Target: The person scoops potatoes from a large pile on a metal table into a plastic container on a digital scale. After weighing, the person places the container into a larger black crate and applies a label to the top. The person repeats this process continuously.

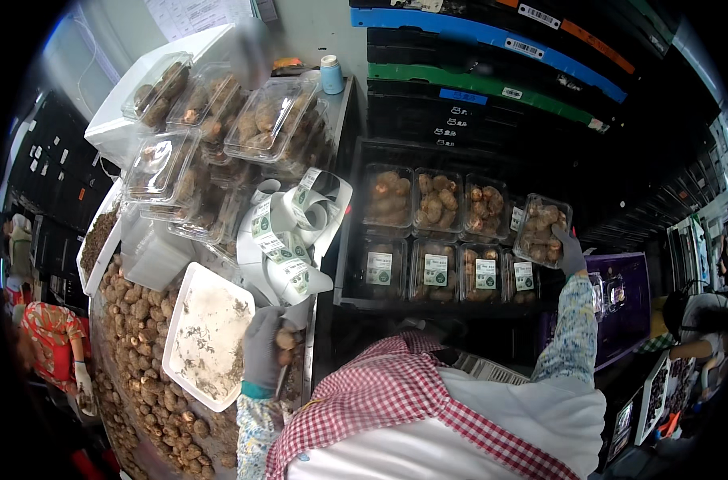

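Observation:
In my right hand (570, 250), gloved in grey, a clear plastic box of small taros (542, 228) is gripped by its right edge. It is tilted over the right end of a black crate (349, 268). Two rows of similar boxes lie in that crate; the near row bears labels, such as the labelled box (435, 270). My left hand (261, 348), also gloved, is beside the right edge of a white tub (248, 308) with dirt scraps in it. Its fingers are partly hidden. A few brown taros (285, 344) show against its right side; whether it holds them is unclear.
Loose taros (152, 384) cover the table at left. Filled clear boxes (272, 120) are stacked behind, beside tangled label strips (280, 248) and a blue bottle (331, 74). Stacked crates (492, 88) rise behind the black crate. A purple crate (632, 312) stands right. Other people work at both sides.

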`<act>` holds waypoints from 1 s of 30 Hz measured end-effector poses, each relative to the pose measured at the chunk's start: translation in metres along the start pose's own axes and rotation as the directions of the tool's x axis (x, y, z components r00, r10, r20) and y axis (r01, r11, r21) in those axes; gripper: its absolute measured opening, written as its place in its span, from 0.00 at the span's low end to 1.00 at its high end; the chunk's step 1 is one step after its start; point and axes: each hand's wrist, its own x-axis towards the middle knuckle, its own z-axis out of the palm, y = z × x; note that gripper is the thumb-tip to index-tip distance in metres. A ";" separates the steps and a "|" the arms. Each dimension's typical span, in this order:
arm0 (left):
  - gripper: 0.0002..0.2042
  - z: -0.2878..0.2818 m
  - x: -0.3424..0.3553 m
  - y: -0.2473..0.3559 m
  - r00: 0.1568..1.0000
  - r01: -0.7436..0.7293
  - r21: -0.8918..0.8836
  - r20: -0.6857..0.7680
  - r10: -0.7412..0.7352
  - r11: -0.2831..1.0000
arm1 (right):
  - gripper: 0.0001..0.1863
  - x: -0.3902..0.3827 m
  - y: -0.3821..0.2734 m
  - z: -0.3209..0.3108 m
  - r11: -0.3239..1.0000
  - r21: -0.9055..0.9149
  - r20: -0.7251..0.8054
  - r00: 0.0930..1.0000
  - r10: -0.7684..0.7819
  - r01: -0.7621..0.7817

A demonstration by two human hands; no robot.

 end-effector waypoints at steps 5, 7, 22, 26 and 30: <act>0.11 -0.029 -0.007 -0.007 0.986 -0.157 0.120 -0.042 0.163 0.980 | 0.32 0.086 0.016 -0.030 0.734 -0.678 -0.029 0.997 -0.069 0.031; 0.09 -0.043 -0.016 -0.008 0.931 -0.319 0.489 0.004 0.364 0.812 | 0.38 0.122 0.054 -0.045 0.379 -0.926 -0.067 0.980 -0.185 0.008; 0.15 -0.112 -0.098 -0.043 0.904 -0.212 -0.333 -0.424 0.054 0.919 | 0.16 -0.030 -0.014 0.339 0.065 -0.666 0.549 0.547 -0.632 0.743; 0.15 -0.128 -0.126 -0.048 0.910 -0.076 -0.472 -0.393 -0.132 0.878 | 0.13 -0.145 0.014 0.563 -0.013 0.282 0.889 -0.267 -0.371 0.959; 0.15 -0.126 -0.175 -0.079 0.692 -0.410 -0.147 -0.693 0.202 0.900 | 0.19 -0.189 0.066 0.775 0.205 0.464 0.811 -0.319 -0.491 0.862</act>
